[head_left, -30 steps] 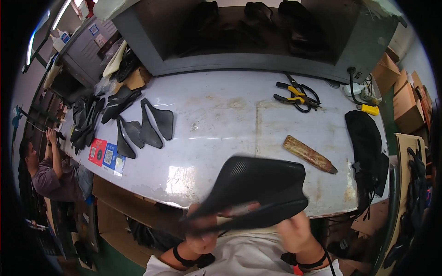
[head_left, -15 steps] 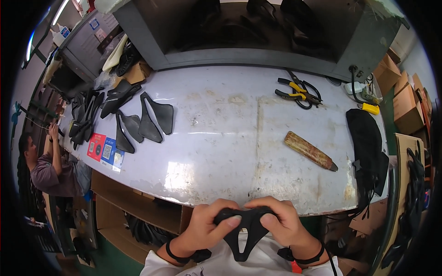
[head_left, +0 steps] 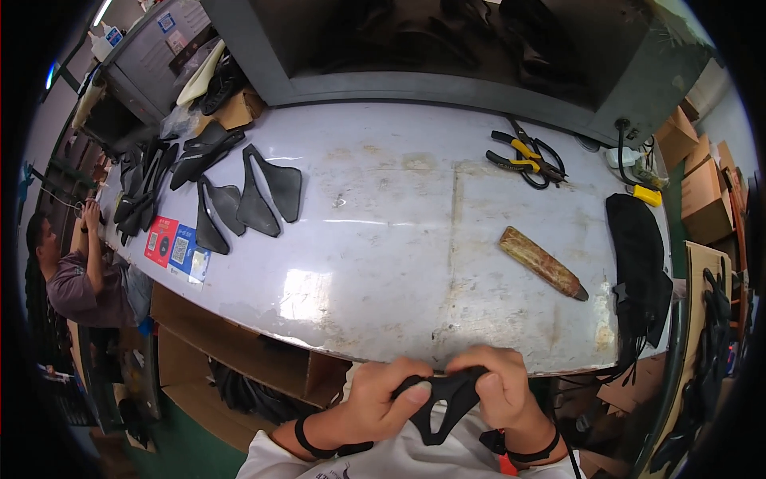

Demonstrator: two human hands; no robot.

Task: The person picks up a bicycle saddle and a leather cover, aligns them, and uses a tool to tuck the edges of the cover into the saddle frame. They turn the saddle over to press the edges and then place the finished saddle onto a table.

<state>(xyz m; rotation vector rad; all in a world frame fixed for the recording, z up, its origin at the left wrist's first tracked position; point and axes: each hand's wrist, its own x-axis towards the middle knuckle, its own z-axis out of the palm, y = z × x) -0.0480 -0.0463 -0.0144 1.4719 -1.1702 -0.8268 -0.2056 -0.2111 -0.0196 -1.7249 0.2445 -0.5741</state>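
A black, flexible-looking piece shaped like a bicycle saddle (head_left: 458, 399), with a slot in its middle, is held before my chest at the near table edge. My left hand (head_left: 380, 401) closes on one side of its wide end, thumb on top. My right hand (head_left: 503, 389) grips the other side with bent fingers. The narrow end points toward me. Underneath, the fingers are hidden. Several black forked pieces (head_left: 273, 190) lie on the table at the left.
A grey metal box (head_left: 447, 89) with dark pieces inside stands at the back of the table (head_left: 375, 239). Right of centre are pliers (head_left: 519, 160) and a worn wooden-looking tool (head_left: 544, 263). A black bag (head_left: 638, 255) lies at the right edge. Another person (head_left: 84, 267) works at far left.
Both hands and the saddle-shaped piece have shifted slightly right in the picture. The piece now looks more tilted, and the right thumb shows less. The whole view has turned a little.
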